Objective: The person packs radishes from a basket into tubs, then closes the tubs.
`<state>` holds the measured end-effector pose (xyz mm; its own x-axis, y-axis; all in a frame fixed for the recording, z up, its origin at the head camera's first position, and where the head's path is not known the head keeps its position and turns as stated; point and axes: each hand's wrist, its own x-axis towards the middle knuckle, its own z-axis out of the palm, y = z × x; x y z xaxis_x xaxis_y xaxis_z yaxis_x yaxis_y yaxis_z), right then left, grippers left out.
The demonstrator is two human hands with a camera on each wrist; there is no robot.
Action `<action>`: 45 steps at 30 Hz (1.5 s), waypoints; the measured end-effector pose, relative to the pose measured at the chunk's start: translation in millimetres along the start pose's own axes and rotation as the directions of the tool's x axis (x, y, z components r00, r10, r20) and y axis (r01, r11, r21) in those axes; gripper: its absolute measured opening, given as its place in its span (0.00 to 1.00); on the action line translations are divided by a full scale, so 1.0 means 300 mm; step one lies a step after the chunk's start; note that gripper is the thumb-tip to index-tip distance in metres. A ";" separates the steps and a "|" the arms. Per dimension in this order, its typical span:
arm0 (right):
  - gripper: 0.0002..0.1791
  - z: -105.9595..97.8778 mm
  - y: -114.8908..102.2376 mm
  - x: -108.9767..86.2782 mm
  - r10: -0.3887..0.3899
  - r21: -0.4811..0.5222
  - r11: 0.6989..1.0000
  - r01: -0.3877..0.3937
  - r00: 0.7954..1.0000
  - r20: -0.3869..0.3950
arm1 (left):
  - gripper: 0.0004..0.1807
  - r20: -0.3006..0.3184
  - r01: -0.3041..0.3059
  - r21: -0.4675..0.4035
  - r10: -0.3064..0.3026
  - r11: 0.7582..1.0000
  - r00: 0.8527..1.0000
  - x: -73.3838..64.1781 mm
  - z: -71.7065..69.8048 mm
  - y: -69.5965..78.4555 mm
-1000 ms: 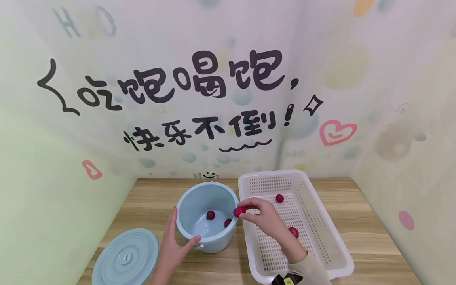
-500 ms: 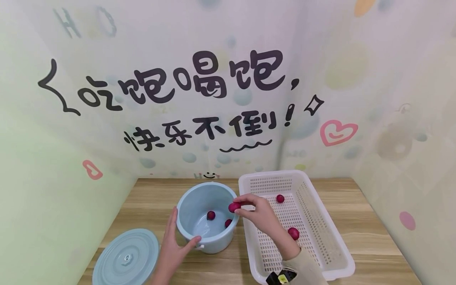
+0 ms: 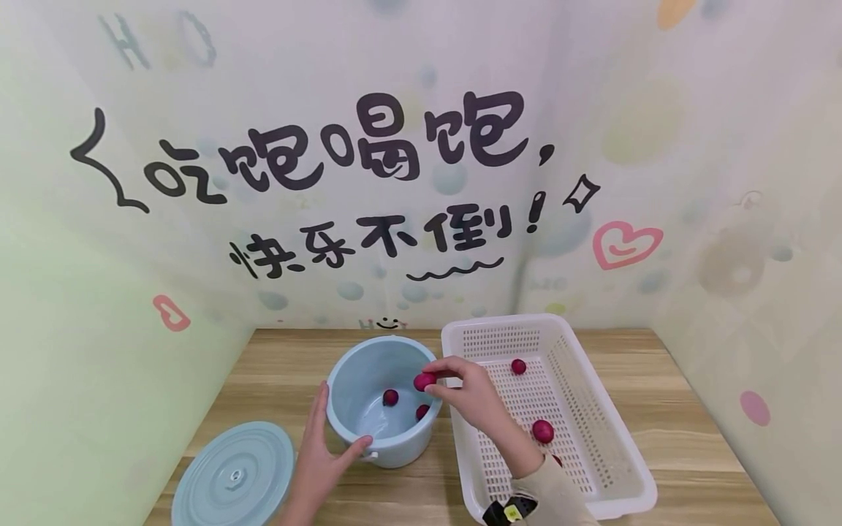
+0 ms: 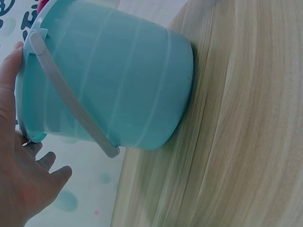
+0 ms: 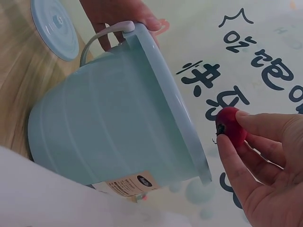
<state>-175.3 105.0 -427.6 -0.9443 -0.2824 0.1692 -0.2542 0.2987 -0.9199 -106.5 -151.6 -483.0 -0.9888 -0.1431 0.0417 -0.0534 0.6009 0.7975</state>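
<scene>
Pinching a red fruit [image 3: 424, 381] in the right hand [image 3: 465, 391], carrying it farther over the opening of the bucket [image 3: 399, 454] than a moment ago, so apparently advancing this transfer; touching the bucket with a widely spread left hand [image 3: 321, 456].

We see a wood-grain tabletop [image 3: 286, 358] reaching back to a pale back wall [image 3: 296, 58], where bold dark Chinese lettering [image 3: 388, 150] runs in two lines. Around it we find faint, blurry bubbles [image 3: 450, 178], a pink heart [image 3: 627, 246] to the right and a smaller heart [image 3: 172, 313] to the left. Pale green tints our left wall [image 3: 72, 380]; a pinkish oval [image 3: 754, 408] marks the cream right wall [image 3: 783, 314]. Our light is soft.
</scene>
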 end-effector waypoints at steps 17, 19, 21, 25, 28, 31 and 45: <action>0.12 0.043 0.013 0.014 -0.039 -0.034 0.999 0.039 0.999 0.009 | 0.64 0.010 0.023 0.013 -0.023 1.000 1.000 -0.001 -0.004 0.008; 0.12 0.044 0.015 0.013 -0.043 -0.033 0.999 0.043 0.999 0.011 | 0.64 0.010 0.025 0.012 -0.025 1.000 1.000 -0.001 -0.004 0.008; 0.12 0.044 0.016 0.012 -0.043 -0.038 0.998 0.043 0.999 0.013 | 0.64 0.010 0.026 0.012 -0.026 1.000 1.000 -0.001 -0.004 0.009; 0.12 0.045 0.017 0.013 -0.039 -0.043 0.998 0.040 0.999 0.019 | 0.64 0.010 0.026 0.013 -0.026 1.000 1.000 0.000 -0.003 0.008; 0.12 0.045 0.019 0.012 -0.036 -0.039 0.999 0.038 0.999 0.028 | 0.64 0.011 0.027 0.013 -0.027 1.000 1.000 0.000 -0.003 0.007; 0.13 0.043 0.020 0.010 -0.045 -0.025 0.999 0.045 0.998 0.034 | 0.64 0.005 0.017 0.004 -0.017 1.000 1.000 0.000 -0.001 0.004; 0.13 0.005 0.025 -0.014 -0.054 0.012 0.998 0.054 0.998 0.028 | 0.62 -0.027 -0.038 -0.017 0.037 0.999 0.999 -0.003 0.002 -0.010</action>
<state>-173.0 107.1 -435.6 -0.9227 -0.3238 0.2091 -0.3025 0.2720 -0.9135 -105.4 -152.8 -485.8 -0.9861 -0.1414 0.0875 -0.0136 0.5928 0.8053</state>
